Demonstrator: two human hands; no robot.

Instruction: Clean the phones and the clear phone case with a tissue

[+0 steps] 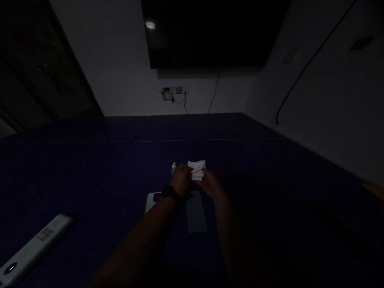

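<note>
A folded white tissue is held between both hands above the dark blue surface. My left hand, with a black watch on the wrist, is closed on its left edge. Fingers of my right hand grip the lower right part. Just left of my left hand stands a small bottle with a white top, partly hidden. Below the hands lies a dark smartphone, back side up. A pale phone case with a camera cutout sits under my left forearm, which covers part of it.
A long white device with a label lies at the lower left. Wall sockets with plugs and cables are beyond the surface, under a large dark screen. A yellow thing shows at the right edge. The room is dim.
</note>
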